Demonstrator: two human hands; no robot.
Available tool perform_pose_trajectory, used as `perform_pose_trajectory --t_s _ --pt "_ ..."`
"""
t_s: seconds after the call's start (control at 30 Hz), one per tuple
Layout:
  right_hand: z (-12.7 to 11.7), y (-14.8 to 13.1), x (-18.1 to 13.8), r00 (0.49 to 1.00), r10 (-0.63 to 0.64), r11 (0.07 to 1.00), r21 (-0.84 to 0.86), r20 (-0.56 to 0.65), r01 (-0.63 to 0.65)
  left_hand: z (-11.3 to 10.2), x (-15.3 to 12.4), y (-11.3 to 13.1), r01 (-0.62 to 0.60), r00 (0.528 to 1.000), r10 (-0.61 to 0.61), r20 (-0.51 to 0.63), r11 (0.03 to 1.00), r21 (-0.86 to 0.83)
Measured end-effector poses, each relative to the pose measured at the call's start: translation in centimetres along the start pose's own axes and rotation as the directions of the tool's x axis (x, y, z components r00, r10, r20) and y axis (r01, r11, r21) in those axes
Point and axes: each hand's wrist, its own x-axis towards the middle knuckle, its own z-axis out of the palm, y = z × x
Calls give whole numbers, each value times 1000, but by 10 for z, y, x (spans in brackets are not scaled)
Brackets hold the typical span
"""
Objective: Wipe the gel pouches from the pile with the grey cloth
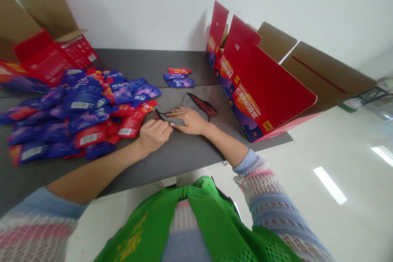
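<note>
A flat grey piece with black edging [178,121] lies on the dark table between my hands; its exact kind I cannot make out. Its right end shows a dark reddish, see-through flap [203,105] that stands up a little. My left hand [155,134] is closed, pinching the near left edge of this piece. Across its top rests my right hand [189,120], with fingers stretched out flat and pointing left, partly covering it. Just left of my left hand lie red sachets [131,125], the near edge of a big heap of blue and red sachets [81,102].
Several open red cartons [245,77] stand in a row along the table's right side, flaps up. Another open carton [46,59] is at the back left, behind the heap. A few sachets [181,83] lie near the wall. The table's front edge [190,172] runs before my body.
</note>
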Motion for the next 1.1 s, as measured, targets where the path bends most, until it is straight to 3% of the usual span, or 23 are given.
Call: perform_pose_trajectory --t_s 0.13,0.27,0.43,0.67,0.83,0.97,1.1 --pt "7 8 2 993 22 999 -52 114 -16 7 1 6 -101 992 102 78 995 -18" --pt "9 14 5 984 107 987 -131 141 -89 8 4 21 -24 989 24 143 1000 5" --pt "16 17 12 945 318 929 -226 79 -294 -1 6 32 27 971 -36 237 999 40" --pt "20 7 7 892 451 847 -302 -27 -437 -13 10 53 186 849 -216 482 976 110" --pt "22 -2 7 858 505 799 -327 -91 -505 -17 15 57 271 750 -306 586 951 150" --pt "21 -9 4 875 483 830 -303 -27 -468 -17 16 52 346 698 -356 622 927 142" --pt "18 -10 0 954 285 935 -244 88 -257 -15 14 48 370 705 -361 610 921 118"
